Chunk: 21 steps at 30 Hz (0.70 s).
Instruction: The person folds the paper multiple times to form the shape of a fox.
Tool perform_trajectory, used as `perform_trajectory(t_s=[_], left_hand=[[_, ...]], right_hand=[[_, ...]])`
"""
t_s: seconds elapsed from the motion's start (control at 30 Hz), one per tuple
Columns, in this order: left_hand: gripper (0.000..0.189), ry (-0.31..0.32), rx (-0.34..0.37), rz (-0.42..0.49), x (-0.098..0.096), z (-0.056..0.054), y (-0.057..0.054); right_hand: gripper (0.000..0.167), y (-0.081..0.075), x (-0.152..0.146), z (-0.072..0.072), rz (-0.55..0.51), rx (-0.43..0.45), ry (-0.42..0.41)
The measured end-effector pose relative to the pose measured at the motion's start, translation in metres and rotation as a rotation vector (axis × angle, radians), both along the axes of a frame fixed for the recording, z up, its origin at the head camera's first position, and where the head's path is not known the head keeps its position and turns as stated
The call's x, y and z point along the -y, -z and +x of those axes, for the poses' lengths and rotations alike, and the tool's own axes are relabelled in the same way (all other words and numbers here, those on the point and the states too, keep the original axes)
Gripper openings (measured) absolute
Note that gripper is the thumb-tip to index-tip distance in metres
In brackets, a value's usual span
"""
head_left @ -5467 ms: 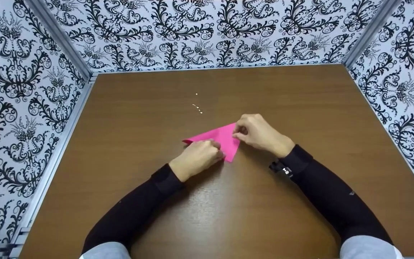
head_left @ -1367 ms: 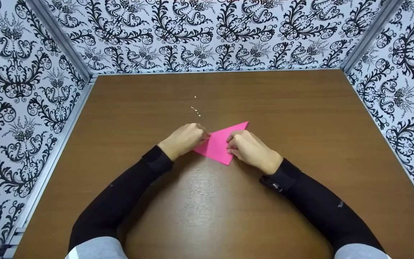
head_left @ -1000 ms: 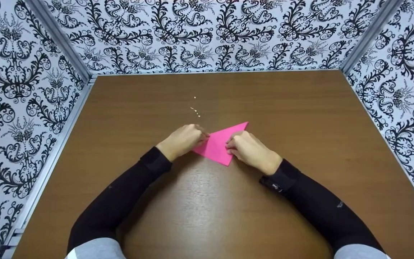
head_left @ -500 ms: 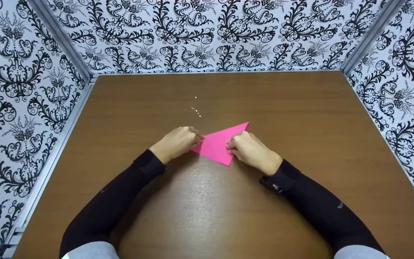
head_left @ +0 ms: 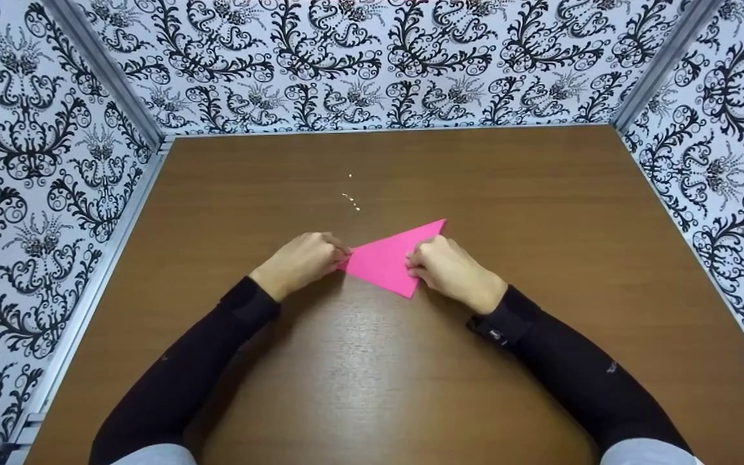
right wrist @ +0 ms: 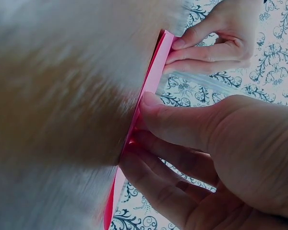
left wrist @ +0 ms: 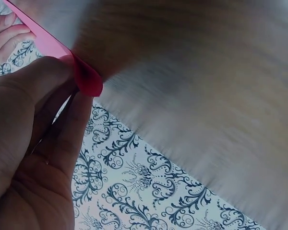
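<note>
Head view: we've got a brown worktop [head_left: 507,181] boxed in on three sides by patterned walls [head_left: 327,64], white with black swirly scrollwork, grey metal rails [head_left: 104,74] up the corners.
White flecks [head_left: 352,201]: a short slanting row plus one loner farther back, all beyond the pink sheet [head_left: 382,263] and near it, not touching.
Glare: a pale shiny patch on the near side of the sheet; we can see wood grain through it.
Blocking our view: both hands. One covers the sheet's left tip, the other part of its right edge.
Sleeves: black sleeves [head_left: 165,381] come in from both lower corners, with light grey cloth [head_left: 646,450] at the bottom. A small dark gadget [head_left: 493,331] sits at the right wrist.
Booth contents: worktop, flecks, sheet, arms, as far as we can see.
Sheet: folded, on the worktop between the hands, slightly right of centre. The left wrist view shows a rounded loop [left wrist: 90,79] at its end, too shaded inside for us to read.
Left hand [head_left: 301,263]: pinching the left tip, thumb and fingers bent.
Right hand [head_left: 453,271]: thumb and bent fingertips on the sheet; pinching or just pressing, we can't tell.
</note>
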<state>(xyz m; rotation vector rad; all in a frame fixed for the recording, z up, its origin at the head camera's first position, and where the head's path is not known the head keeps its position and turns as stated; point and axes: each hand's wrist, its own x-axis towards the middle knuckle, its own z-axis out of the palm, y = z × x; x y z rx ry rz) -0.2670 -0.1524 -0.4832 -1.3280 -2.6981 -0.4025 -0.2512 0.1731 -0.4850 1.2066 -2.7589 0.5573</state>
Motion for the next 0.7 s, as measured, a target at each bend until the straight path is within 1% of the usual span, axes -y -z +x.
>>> perform_trajectory(t_s=[0.13, 0.2, 0.33, 0.47, 0.63, 0.7], left_hand=[[0.013, -0.005, 0.006, -0.001, 0.01, 0.003, 0.0], [0.013, -0.006, -0.002, -0.003, 0.014, 0.004, 0.0], [0.013, -0.017, -0.016, -0.007, 0.024, 0.009, -0.002], [0.012, -0.026, -0.029, -0.016, 0.034, 0.016, -0.002], [0.012, -0.034, -0.048, -0.03, 0.045, 0.022, -0.002], [0.013, -0.043, -0.045, -0.039, 0.049, 0.024, -0.002]], right_hand=[[0.023, 0.001, -0.001, 0.0, -0.01, -0.011, -0.009], [0.022, 0.001, -0.002, -0.001, -0.014, -0.018, -0.012], [0.022, 0.0, -0.001, -0.001, -0.01, -0.03, -0.018], [0.023, 0.0, -0.001, -0.001, -0.002, -0.019, -0.018], [0.021, 0.002, -0.001, -0.001, -0.023, -0.027, -0.01], [0.021, 0.003, -0.001, 0.0, -0.03, -0.031, -0.012]])
